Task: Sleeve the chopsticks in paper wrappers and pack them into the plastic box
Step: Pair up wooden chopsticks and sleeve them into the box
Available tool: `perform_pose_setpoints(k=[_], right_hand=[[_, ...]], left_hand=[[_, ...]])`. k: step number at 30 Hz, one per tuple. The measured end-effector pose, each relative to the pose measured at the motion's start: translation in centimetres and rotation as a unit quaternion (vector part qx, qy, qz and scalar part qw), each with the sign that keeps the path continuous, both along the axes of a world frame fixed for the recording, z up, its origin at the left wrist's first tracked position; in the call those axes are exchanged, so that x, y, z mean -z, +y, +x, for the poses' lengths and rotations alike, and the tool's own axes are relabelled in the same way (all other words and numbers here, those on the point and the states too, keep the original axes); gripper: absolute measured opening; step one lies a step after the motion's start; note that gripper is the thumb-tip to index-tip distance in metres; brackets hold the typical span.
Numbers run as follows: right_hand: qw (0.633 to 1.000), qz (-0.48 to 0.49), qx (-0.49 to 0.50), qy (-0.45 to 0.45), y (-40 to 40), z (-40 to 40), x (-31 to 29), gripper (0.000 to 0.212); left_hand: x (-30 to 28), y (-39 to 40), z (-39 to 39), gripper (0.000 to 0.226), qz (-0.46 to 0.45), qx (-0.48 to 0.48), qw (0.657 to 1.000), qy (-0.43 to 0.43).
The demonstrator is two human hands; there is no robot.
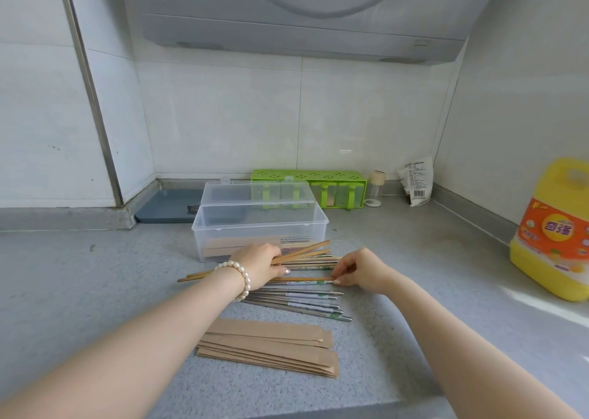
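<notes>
A speckled grey countertop (414, 259) carries everything — a clear plastic box (259, 227) with its lid up, loose chopsticks (299, 300) just in front of it, then a fanned stack of brown paper wrappers (267, 345) nearest the edge. Along the back wall sit a grey tray (165, 206), a green seasoning rack (318, 182), a small jar (375, 187) and a white packet (416, 179) — a yellow detergent jug (554, 230) stands far right
</notes>
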State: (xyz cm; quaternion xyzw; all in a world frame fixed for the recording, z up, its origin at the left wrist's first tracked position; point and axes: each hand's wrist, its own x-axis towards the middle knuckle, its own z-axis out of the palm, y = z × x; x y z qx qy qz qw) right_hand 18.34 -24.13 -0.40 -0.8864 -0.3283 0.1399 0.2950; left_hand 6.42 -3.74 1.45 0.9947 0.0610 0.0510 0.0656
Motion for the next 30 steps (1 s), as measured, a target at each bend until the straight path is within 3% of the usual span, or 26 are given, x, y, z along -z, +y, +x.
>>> perform_pose_setpoints(k=[9, 17, 20, 25, 30], right_hand=[[1.0, 0.003, 0.004, -0.02, -0.1, 0.7, 0.3, 0.009], [0.971, 0.202, 0.04, 0.125, -0.5, 1.2, -1.4, 0.01], [0.954, 0.259, 0.11, 0.1, -0.3, 2.5, -1.4, 0.01], [0.986, 0.096, 0.131, -0.04, 0.9, 4.4, 0.2, 0.007], [0.99, 0.014, 0.126, -0.068, 1.6, 4.8, 1.0, 0.012]], left_hand=[[0.2, -0.7, 1.0, 0.037, 0.03, 0.005, 0.999, 0.012], [-0.1, -0.3, 1.9, 0.039, 0.201, -0.008, 0.978, -0.059], [0.0, 0.4, 2.1, 0.035, 0.212, -0.027, 0.974, -0.068], [0.0, 0.8, 2.4, 0.037, 0.14, -0.016, 0.99, -0.015], [0.3, 0.8, 2.9, 0.038, 0.098, -0.017, 0.995, -0.032]])
